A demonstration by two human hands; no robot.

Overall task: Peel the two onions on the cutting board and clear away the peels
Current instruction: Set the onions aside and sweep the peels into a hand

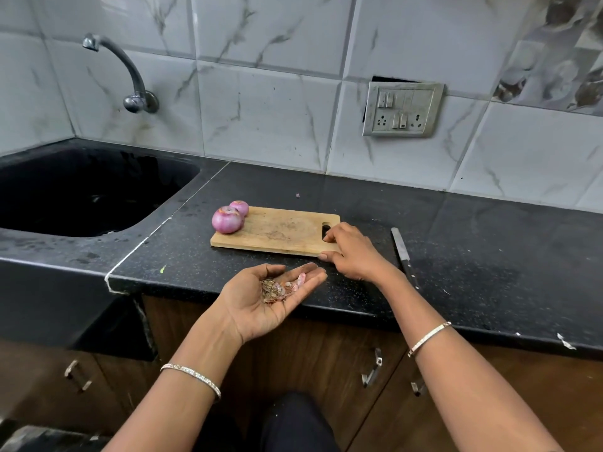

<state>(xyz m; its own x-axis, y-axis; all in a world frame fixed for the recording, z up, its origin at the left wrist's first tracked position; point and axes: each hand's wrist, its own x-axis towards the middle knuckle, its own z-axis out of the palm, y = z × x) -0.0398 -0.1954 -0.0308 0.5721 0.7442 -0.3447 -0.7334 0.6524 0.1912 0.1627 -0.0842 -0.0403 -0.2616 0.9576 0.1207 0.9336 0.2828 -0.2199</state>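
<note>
Two peeled purple onions, a larger one (227, 219) and a smaller one (239, 207) behind it, sit touching at the left end of the wooden cutting board (277, 231). My left hand (264, 301) lies palm up at the counter's front edge, cupped, with a small heap of onion peels (280, 288) in the palm. My right hand (350, 252) rests on the board's right end by the handle slot, thumb against the near edge and fingers on top.
A knife (404, 252) lies on the black counter (489, 256) just right of my right hand. A dark sink (81, 190) with a wall tap (130, 76) is on the left. A switch plate (403, 109) is on the tiled wall. Cabinet handles hang below the counter.
</note>
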